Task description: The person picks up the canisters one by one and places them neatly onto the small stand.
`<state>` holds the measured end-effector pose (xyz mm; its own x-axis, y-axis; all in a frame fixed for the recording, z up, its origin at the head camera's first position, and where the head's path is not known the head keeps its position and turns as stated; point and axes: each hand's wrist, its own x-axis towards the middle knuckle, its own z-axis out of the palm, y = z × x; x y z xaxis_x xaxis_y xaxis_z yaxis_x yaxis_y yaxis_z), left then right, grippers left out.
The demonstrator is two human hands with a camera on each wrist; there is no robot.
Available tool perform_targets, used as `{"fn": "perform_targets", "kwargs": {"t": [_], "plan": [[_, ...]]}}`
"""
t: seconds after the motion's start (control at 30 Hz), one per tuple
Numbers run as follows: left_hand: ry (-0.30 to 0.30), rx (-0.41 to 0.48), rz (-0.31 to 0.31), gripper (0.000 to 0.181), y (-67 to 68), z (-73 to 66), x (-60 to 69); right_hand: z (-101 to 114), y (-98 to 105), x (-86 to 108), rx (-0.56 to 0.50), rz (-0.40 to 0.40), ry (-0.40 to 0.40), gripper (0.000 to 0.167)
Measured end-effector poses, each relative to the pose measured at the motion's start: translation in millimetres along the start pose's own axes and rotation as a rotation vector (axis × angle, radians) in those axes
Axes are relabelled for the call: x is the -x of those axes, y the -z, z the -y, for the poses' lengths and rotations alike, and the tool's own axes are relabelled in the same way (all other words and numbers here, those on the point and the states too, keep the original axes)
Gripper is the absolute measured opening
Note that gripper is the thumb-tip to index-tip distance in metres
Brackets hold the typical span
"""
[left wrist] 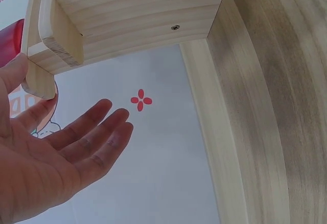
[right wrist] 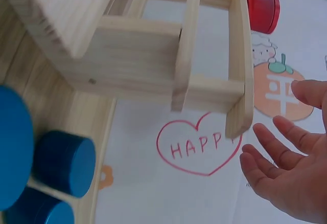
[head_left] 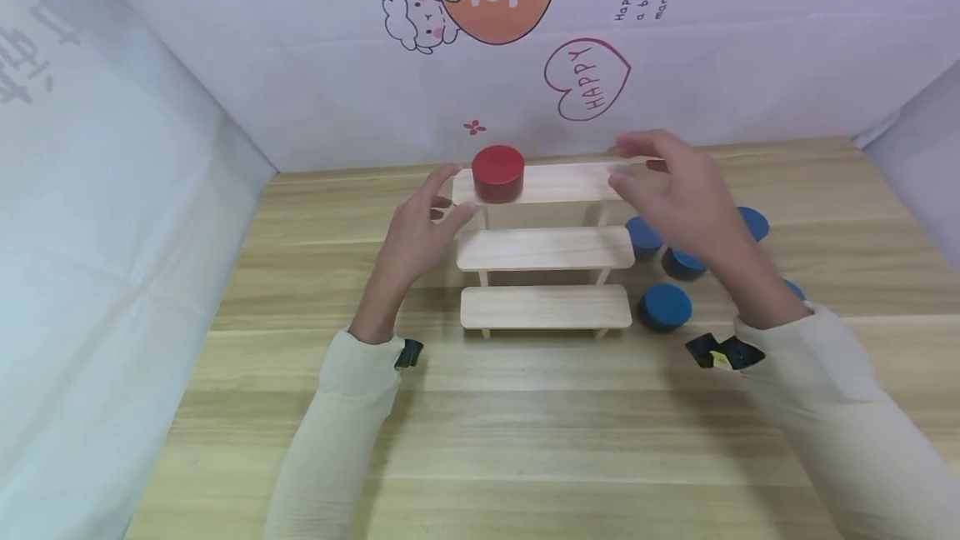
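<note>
A three-tier wooden shelf (head_left: pixel 545 248) stands near the back of the table. On the left of its top tier sits a red round block (head_left: pixel 498 173). My left hand (head_left: pixel 420 232) is at that tier's left end, thumb toward the front corner and index finger toward the back. In the left wrist view its thumb and index finger overlap the board's end, while the other fingers extend loosely; firm contact is unclear. My right hand (head_left: pixel 686 198) hovers by the top tier's right end, holding nothing. From the right wrist view, its spread fingers appear apart from the wood.
Several blue round blocks (head_left: pixel 665 307) lie right of the shelf, some partly hidden under my right hand and forearm. A white printed cloth (head_left: pixel 337 90) rises behind the wooden table (head_left: pixel 525 423), with more cloth along the left and right sides.
</note>
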<state>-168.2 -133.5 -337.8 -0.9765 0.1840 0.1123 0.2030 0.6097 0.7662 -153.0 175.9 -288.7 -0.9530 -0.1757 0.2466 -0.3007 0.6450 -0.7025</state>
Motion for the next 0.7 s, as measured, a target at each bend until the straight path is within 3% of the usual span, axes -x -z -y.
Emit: {"fn": "perform_targets", "kwargs": {"t": [0.3,0.7], "plan": [[0.031,0.02,-0.002,0.059,-2.0,0.3,1.5,-8,7,9.1,-0.018,-0.02,-0.033,0.048],[0.025,0.036,0.0,0.059,-1.3,0.2,1.4,-22,15,20.7,-0.025,-0.036,-0.059,0.054]]}}
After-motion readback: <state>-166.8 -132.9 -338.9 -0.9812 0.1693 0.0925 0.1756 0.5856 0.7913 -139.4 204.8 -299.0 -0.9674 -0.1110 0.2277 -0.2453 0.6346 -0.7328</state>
